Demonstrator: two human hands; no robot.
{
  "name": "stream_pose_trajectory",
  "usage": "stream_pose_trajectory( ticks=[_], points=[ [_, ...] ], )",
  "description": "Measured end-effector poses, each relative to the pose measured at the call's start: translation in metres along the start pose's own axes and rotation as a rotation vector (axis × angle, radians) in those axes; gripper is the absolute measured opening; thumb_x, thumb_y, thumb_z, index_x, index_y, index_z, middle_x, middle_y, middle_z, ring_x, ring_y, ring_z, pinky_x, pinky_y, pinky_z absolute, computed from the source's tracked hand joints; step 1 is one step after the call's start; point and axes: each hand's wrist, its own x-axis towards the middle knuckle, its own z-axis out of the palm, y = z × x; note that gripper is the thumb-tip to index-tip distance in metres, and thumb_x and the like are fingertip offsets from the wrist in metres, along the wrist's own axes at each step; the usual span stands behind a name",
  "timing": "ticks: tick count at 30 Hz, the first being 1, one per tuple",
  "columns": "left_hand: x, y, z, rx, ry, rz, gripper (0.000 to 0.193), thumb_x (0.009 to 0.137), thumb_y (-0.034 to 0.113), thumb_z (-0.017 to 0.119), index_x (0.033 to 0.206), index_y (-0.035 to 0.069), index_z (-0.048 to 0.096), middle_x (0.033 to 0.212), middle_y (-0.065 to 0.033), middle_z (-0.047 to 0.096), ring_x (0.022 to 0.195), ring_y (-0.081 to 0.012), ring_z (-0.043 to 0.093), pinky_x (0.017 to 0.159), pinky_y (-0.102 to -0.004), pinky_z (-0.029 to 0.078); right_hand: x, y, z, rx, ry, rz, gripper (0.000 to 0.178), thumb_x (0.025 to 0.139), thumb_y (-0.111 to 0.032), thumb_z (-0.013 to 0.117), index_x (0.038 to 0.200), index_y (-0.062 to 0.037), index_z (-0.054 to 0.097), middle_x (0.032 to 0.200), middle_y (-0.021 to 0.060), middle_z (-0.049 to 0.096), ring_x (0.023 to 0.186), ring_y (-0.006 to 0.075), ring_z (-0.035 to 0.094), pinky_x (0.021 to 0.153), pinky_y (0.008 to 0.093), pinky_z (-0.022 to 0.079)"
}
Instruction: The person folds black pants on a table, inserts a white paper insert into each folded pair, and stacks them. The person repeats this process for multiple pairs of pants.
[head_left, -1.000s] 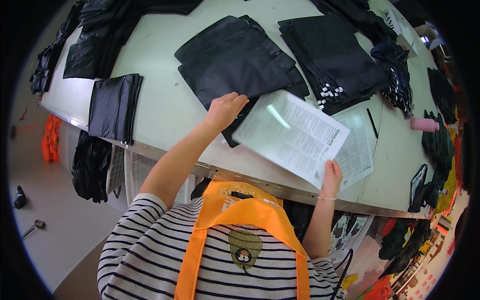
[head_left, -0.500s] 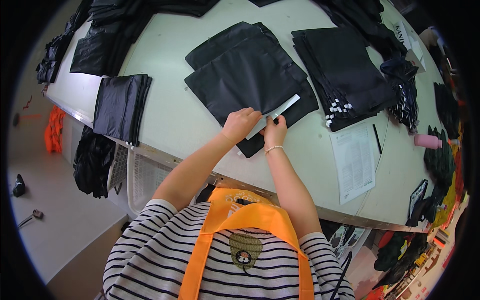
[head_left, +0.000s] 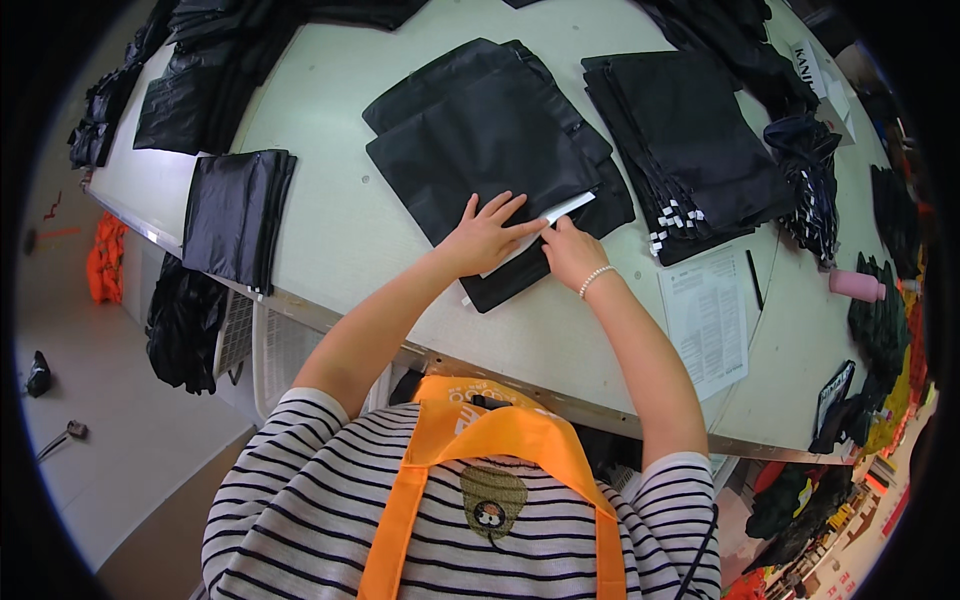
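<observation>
Black fabric pieces (head_left: 480,140) lie in a loose, skewed stack on the table in front of me. Along the near edge of the top piece a narrow white strip (head_left: 576,205) shows, running slantwise. My left hand (head_left: 484,238) rests on this edge with its fingers spread, pressing the cloth and covering part of the strip. Close to its fingertips, my right hand (head_left: 577,255) has its fingers curled together at the strip's lower side. What is pinched there is hidden by the fingers. A bracelet circles the right wrist.
Right of the stack lies a pile of black pieces (head_left: 685,130) with white tags. Nearer are a printed sheet (head_left: 706,315), a black pen (head_left: 754,280) and a pink bottle (head_left: 857,285). Folded black pieces (head_left: 235,215) sit at the left table edge, above a white basket (head_left: 285,350).
My left hand has opened from a closed grip and now lies spread on the cloth. My right hand has turned and shifted slightly right, its elbow swinging outward.
</observation>
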Motion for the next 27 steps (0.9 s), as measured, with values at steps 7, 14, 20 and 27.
stream_pose_trajectory(
  ticks=[7,14,20,27],
  points=[
    [0.003,0.000,0.000,0.191,-0.055,0.016,0.041,0.092,0.032,0.057,0.132,0.038,0.053,0.154,-0.0078,0.025,0.141,-0.0281,0.024,0.106,-0.0628,0.026,-0.045,0.008,-0.054,0.102,-0.011,-0.156,0.021,0.089,-0.026,0.059,0.086,-0.0088,0.070,0.098,0.0100,0.060,0.084,0.0306,0.064,0.073,0.0406,0.051],
    [0.003,0.002,0.003,0.064,-0.016,0.019,0.045,0.091,0.031,0.057,0.135,0.036,0.050,0.151,-0.0105,0.031,0.141,-0.0297,0.025,0.107,-0.0633,0.024,-0.036,-0.009,-0.037,-0.014,0.500,-0.142,0.038,0.088,-0.032,0.061,0.121,-0.0138,0.059,0.122,0.0160,0.051,0.087,0.0323,0.062,0.069,0.0394,0.053],
    [0.006,-0.006,-0.001,-0.404,-0.023,-0.135,0.055,0.096,0.021,0.049,0.148,0.015,0.030,0.152,-0.0105,0.030,0.144,-0.0260,0.020,0.115,-0.0527,0.010,-0.028,-0.033,0.052,0.129,0.632,-0.071,0.076,0.092,-0.042,0.052,0.148,0.0000,0.021,0.153,0.0258,0.016,0.141,0.0406,0.020,0.112,0.0559,0.014],
    [0.001,-0.023,0.006,-0.441,0.022,-0.097,0.052,0.095,0.015,0.048,0.145,0.007,0.034,0.153,-0.0115,0.028,0.144,-0.0279,0.020,0.116,-0.0470,0.013,-0.020,-0.026,0.078,0.435,0.859,-0.020,0.060,0.088,-0.022,0.062,0.138,-0.0005,0.038,0.143,0.0245,0.034,0.133,0.0353,0.032,0.110,0.0509,0.021]
  ],
)
